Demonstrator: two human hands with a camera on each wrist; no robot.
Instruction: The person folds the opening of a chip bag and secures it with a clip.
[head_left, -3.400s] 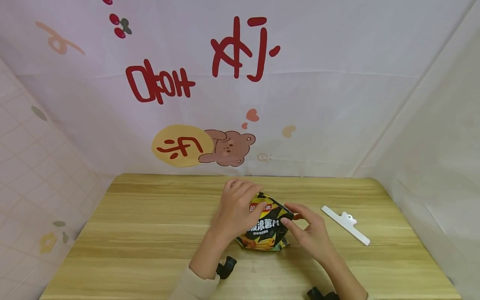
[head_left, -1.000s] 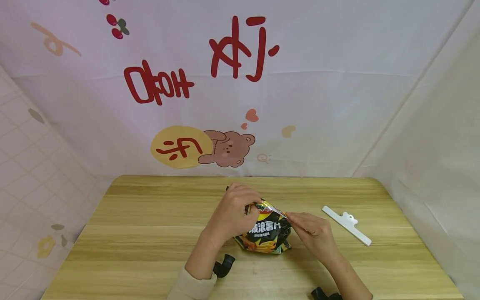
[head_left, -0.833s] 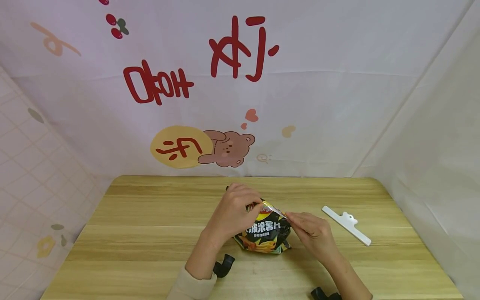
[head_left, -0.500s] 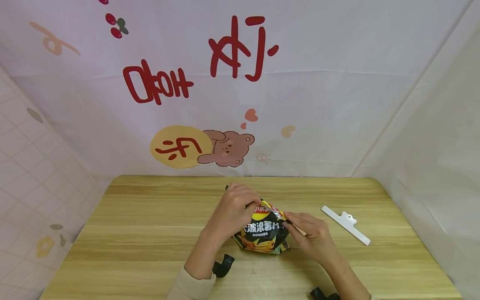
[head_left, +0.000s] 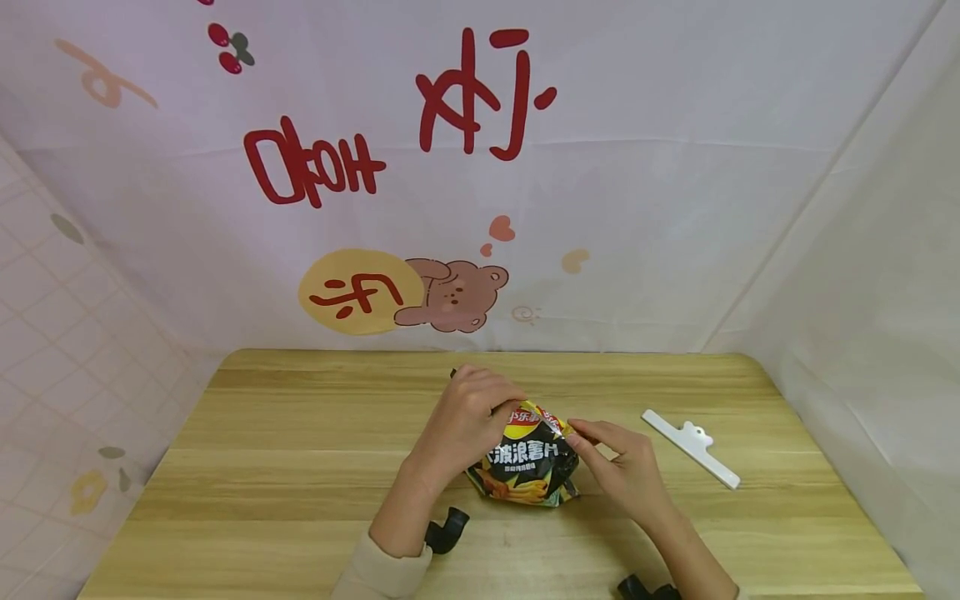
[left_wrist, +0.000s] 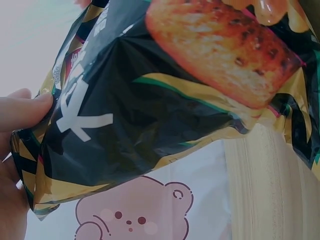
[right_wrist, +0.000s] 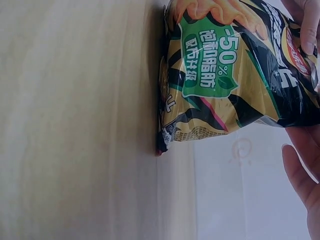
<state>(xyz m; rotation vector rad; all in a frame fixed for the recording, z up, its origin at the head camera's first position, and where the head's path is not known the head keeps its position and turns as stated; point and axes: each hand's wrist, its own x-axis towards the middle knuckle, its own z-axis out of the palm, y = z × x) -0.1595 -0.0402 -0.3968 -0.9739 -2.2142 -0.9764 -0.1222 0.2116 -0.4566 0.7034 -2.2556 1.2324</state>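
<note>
A black and yellow bag of potato chips (head_left: pixel 528 467) stands on the wooden table, its front towards me and its top edge folded over into a yellow and red strip. My left hand (head_left: pixel 465 417) grips the top left of the bag, fingers behind and thumb in front. In the left wrist view the thumb (left_wrist: pixel 37 110) presses on the bag's (left_wrist: pixel 135 120) top corner. My right hand (head_left: pixel 622 471) pinches the right end of the fold between thumb and forefinger. The right wrist view shows the bag's (right_wrist: pixel 215 65) lower edge at the table, with fingers (right_wrist: pixel 302 175) of the right hand beside the top.
A long white clip (head_left: pixel 692 450) lies on the table (head_left: pixel 300 467) to the right of the bag. Black curved pieces (head_left: pixel 447 532) sit by both wrists. A white printed cloth (head_left: pixel 637 208) hangs behind the table and along both sides.
The bag's top has been folded over since the earliest frame. My right fingers pressed along the fold, then spread a little and now pinch its end. My left hand has stayed nearly still lately.
</note>
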